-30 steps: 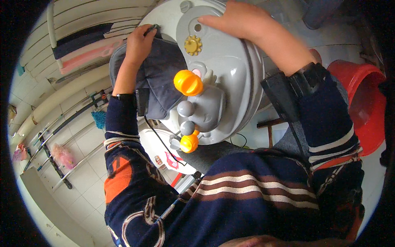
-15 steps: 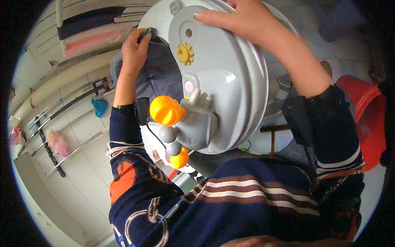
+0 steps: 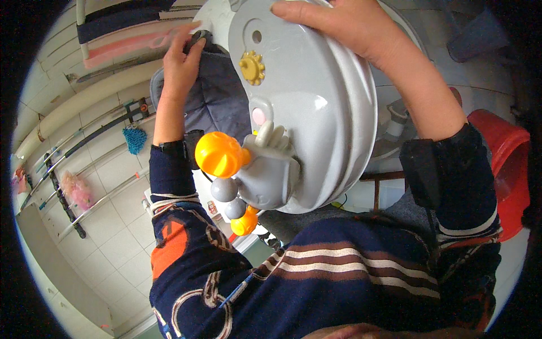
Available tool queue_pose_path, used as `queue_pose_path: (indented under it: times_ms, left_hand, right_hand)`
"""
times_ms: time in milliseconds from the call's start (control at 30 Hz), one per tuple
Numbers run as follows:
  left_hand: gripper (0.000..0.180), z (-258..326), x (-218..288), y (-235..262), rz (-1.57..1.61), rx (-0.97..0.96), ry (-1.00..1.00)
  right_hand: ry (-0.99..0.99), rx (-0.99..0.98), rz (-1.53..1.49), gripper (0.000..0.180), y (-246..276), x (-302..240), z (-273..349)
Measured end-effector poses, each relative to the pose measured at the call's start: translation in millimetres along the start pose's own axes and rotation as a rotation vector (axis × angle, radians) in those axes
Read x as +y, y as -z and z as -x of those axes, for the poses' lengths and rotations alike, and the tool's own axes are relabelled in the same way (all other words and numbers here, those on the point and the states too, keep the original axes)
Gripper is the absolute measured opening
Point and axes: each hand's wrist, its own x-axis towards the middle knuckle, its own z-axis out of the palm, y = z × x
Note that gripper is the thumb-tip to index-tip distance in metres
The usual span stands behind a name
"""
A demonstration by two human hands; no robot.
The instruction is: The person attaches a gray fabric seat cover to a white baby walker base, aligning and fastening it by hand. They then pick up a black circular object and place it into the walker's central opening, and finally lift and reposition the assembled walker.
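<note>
A grey plastic baby walker point(image 3: 322, 141) stands tilted in front of my body. Its tray carries a yellow gear point(image 3: 252, 68), a pink button point(image 3: 258, 116) and a toy with a large orange knob point(image 3: 217, 153), grey balls point(image 3: 224, 190) and a smaller orange knob point(image 3: 244, 223). My right hand point(image 3: 361, 34) grips the tray's far rim, thumb on the face; its other fingers are mostly hidden behind. Beside the dark quilted seat point(image 3: 220, 85), my left hand point(image 3: 182, 65) has thumb and forefinger parted at a small dark fitting point(image 3: 202, 38).
A red bucket point(image 3: 511, 169) is at the right, and a dark blue-grey container point(image 3: 471, 37) at the upper right. Along the left lie several poles, a blue mop head point(image 3: 135, 139) and a fluffy pink duster point(image 3: 76, 191) against white tiles point(image 3: 113, 237).
My left forefinger and thumb have parted at the dark fitting. The walker has tilted a little, its knobs shifting left and its lower rim right. My right hand keeps its hold.
</note>
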Motion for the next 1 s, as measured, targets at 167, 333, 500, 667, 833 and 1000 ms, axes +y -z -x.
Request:
queue_pose_path:
  times_ms: [167,333,500,667,833,1000]
  left_hand:
    - [0.021,-1,5,1,-0.016,-0.087,-0.061]
    - [0.021,3,9,-4,-0.046,-0.069,-0.064]
    - [0.02,2,11,-4,-0.044,-0.049,-0.052]
    - [0.021,-1,10,-5,-0.034,-0.046,-0.014]
    - [0.021,0,12,-7,0.004,-0.042,-0.037]
    - [0.02,0,18,-10,-0.073,-0.014,-0.083]
  right_hand:
    - [-0.005,0.077,0.099,0.071,6,2,12]
    - [-0.049,0.05,0.059,0.072,3,-12,21]
    - [-0.077,0.091,0.095,0.074,2,-21,23]
    - [-0.104,0.01,0.078,0.078,9,-26,25]
    - [-0.108,0.042,0.125,0.081,9,-29,25]
    - [-0.141,0.045,0.125,0.083,13,-25,27]
